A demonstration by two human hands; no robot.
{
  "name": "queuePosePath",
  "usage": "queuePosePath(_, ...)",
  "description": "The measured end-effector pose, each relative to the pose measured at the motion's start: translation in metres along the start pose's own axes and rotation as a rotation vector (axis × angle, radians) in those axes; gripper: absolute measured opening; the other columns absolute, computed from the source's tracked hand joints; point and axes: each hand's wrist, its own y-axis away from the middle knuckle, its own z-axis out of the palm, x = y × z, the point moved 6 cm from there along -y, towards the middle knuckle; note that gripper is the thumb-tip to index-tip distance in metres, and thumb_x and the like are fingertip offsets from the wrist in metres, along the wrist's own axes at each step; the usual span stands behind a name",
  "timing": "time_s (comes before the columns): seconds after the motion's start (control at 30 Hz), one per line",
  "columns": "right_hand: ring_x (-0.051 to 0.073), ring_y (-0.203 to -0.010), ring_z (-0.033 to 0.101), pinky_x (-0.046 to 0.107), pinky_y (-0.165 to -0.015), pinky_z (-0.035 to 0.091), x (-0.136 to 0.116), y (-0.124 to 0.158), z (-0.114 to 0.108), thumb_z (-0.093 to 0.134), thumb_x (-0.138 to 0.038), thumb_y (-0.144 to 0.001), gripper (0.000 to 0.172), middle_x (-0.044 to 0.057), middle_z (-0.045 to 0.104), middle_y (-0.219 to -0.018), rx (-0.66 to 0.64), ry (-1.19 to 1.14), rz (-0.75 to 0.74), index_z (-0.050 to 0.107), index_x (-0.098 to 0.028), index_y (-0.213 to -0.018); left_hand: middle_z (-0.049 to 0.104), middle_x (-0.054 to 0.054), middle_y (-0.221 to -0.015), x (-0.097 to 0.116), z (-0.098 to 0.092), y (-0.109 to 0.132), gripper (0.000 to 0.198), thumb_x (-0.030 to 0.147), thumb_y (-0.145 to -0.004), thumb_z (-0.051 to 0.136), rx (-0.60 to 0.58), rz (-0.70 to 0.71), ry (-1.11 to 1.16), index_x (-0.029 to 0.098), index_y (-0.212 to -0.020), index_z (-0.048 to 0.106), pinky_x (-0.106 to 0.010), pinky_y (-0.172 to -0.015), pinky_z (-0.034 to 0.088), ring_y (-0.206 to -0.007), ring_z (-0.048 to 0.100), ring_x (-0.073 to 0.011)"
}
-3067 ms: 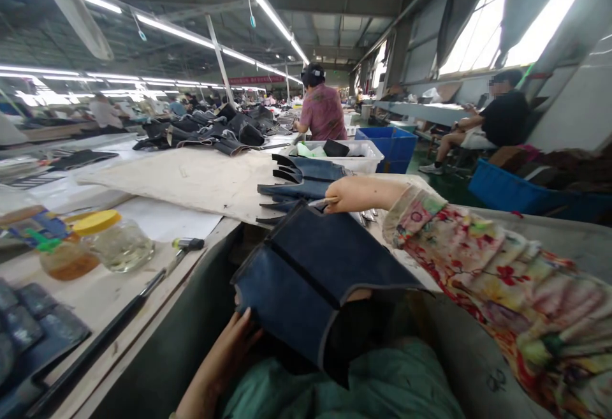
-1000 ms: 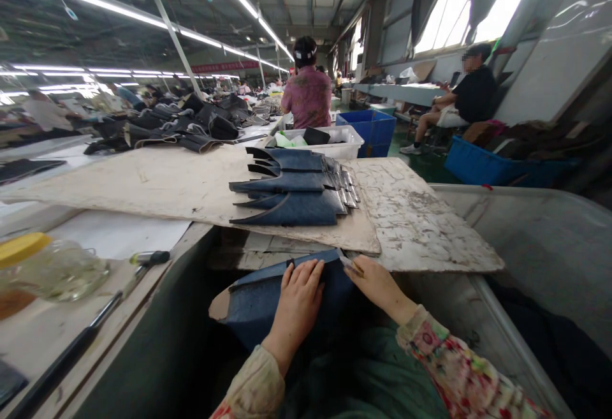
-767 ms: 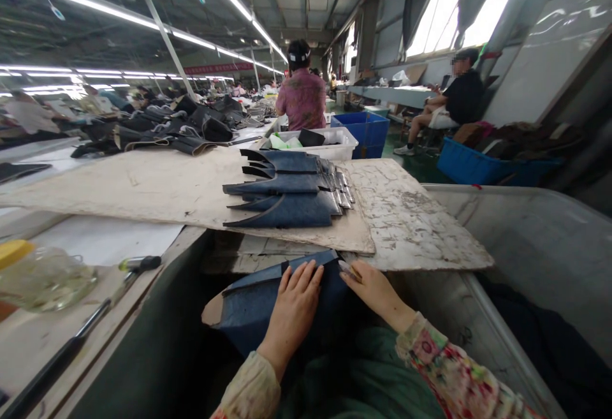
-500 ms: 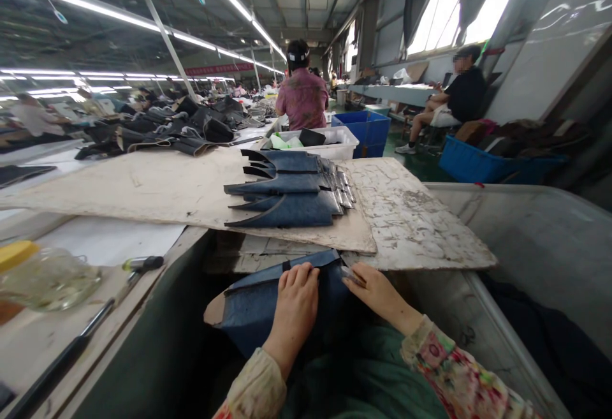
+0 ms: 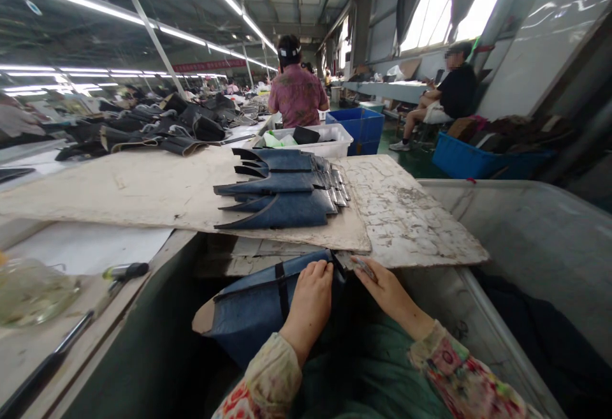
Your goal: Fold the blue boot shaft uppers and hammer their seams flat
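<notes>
A dark blue leather-like piece [image 5: 248, 304] with a black strip across it lies over my lap below the board's edge. Its tan end points left. My left hand [image 5: 310, 301] is closed on its right part, fingers bent over the top edge. At the right end of that edge, my right hand [image 5: 382, 285] grips a small greyish hand tool [image 5: 364, 268]; its exact kind is unclear. The tool's tip is close to the piece's corner. On the board in front lies a stack of similar blue pieces [image 5: 282, 183] with curved, pointed left ends.
The worn board [image 5: 411, 215] spans the front. A glass jar [image 5: 33, 291], a small bottle-like item [image 5: 125, 271] and a black-handled tool [image 5: 52, 361] lie left. A pale bin [image 5: 526, 215] stands right. Beyond are a white crate [image 5: 335, 141], blue bins [image 5: 354, 129] and two people.
My left hand has slid right along the blue piece, exposing the black strip. My right hand, with the small tool, has moved slightly right. The view has shifted a little to the right.
</notes>
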Motion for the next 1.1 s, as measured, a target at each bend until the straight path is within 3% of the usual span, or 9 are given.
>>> queuePosePath(0.2, 0.022, -0.107, 0.057, 0.039, -0.094, 0.046, -0.009, 0.003, -0.002, 0.036, -0.042, -0.093, 0.044, 0.011, 0.06, -0.114, 0.011, 0.189, -0.023, 0.05, -0.018, -0.128, 0.056, -0.008, -0.123, 0.002, 0.007, -0.003, 0.036, 0.016, -0.089, 0.039, 0.025, 0.014, -0.03, 0.015, -0.123, 0.051, -0.039, -0.093, 0.041, -0.112, 0.048, -0.0224)
queuePosePath(0.37, 0.021, -0.101, 0.055, 0.037, -0.091, 0.046, -0.037, -0.005, 0.007, 0.043, -0.029, -0.091, 0.032, 0.008, 0.06, -0.107, 0.03, 0.387, -0.162, 0.059, -0.02, -0.118, 0.059, -0.007, -0.115, 0.001, 0.003, -0.004, 0.03, 0.016, -0.089, 0.039, 0.029, 0.039, -0.026, 0.017, -0.115, 0.054, -0.036, -0.088, 0.043, -0.106, 0.051, -0.0194)
queuePosePath(0.57, 0.022, -0.101, 0.051, 0.037, -0.09, 0.045, -0.062, -0.008, 0.016, 0.045, -0.018, -0.09, 0.029, 0.008, 0.06, -0.107, 0.007, 0.52, -0.243, 0.06, -0.019, -0.114, 0.06, -0.007, -0.116, -0.005, -0.006, 0.006, 0.032, 0.017, -0.09, 0.037, 0.086, 0.019, 0.004, 0.017, -0.117, 0.054, -0.036, -0.09, 0.044, -0.107, 0.052, -0.0191)
queuePosePath(0.77, 0.022, -0.095, 0.053, 0.038, -0.085, 0.048, -0.062, -0.005, 0.038, 0.04, -0.014, -0.09, 0.03, 0.009, 0.062, -0.1, -0.02, 0.526, -0.253, 0.062, -0.02, -0.11, 0.062, -0.007, -0.116, -0.024, -0.006, 0.021, 0.035, 0.015, -0.089, 0.04, 0.137, 0.002, -0.05, 0.016, -0.12, 0.054, -0.036, -0.095, 0.042, -0.108, 0.053, -0.0199)
queuePosePath(1.1, 0.021, -0.097, 0.051, 0.035, -0.085, 0.048, -0.096, -0.004, 0.084, 0.039, -0.013, -0.091, 0.03, 0.009, 0.061, -0.1, -0.139, 0.508, -0.312, 0.059, -0.017, -0.113, 0.064, -0.007, -0.112, -0.058, -0.022, 0.051, 0.034, 0.009, -0.083, 0.046, 0.126, -0.075, -0.179, 0.016, -0.114, 0.06, -0.038, -0.091, 0.045, -0.105, 0.055, -0.0224)
